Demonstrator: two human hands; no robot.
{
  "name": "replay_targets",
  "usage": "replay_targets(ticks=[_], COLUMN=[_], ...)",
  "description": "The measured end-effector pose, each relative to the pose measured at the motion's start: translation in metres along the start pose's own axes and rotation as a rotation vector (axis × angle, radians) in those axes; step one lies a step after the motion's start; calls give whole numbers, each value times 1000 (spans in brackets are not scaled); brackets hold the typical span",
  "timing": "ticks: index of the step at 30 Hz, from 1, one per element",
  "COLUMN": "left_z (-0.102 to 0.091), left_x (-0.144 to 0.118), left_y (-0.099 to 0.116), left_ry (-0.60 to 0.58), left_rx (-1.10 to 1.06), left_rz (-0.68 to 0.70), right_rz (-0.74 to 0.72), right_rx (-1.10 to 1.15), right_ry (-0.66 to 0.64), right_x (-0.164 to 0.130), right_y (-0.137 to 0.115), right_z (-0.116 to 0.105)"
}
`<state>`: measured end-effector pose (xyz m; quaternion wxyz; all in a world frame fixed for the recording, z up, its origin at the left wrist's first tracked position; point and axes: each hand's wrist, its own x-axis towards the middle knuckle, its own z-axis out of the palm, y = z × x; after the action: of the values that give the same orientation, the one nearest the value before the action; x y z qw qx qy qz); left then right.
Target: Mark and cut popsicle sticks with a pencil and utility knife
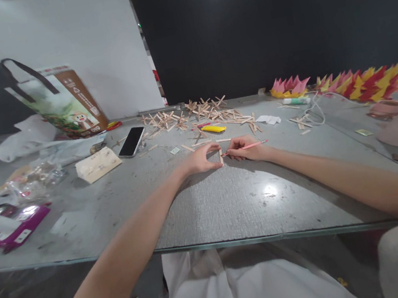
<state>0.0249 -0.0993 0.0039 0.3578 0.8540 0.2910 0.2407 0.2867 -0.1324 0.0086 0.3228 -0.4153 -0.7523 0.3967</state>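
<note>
My left hand point(204, 158) rests on the grey table, thumb and finger closed on the two ends of a short wooden stick point(221, 157). In my right hand point(243, 149) is a pink pencil point(254, 145), its tip at the middle of that stick. Just beyond my hands lie a few flat wooden sticks point(187, 147) and a yellow utility knife point(213, 128). Farther back spreads a heap of crossed wooden sticks point(211, 110).
To the left are a phone point(132, 142), a cream-coloured block point(98, 164), a purple packet point(21, 227) and a tote bag point(65, 102). Folded paper shapes point(371, 82), a white cable point(317, 111) and a glue stick point(296, 101) are on the right. The table's front edge point(275, 239) is near me.
</note>
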Motion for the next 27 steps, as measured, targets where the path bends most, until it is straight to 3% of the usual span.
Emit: replay_targets(ticks=[27], left_z=[0], left_x=[-1], left_y=[2], left_ry=[-2], left_rx=[17], left_rz=[-14], right_rz=[-6], right_rx=[-22], right_ry=[12], right_x=[1], right_y=[2], right_z=[0])
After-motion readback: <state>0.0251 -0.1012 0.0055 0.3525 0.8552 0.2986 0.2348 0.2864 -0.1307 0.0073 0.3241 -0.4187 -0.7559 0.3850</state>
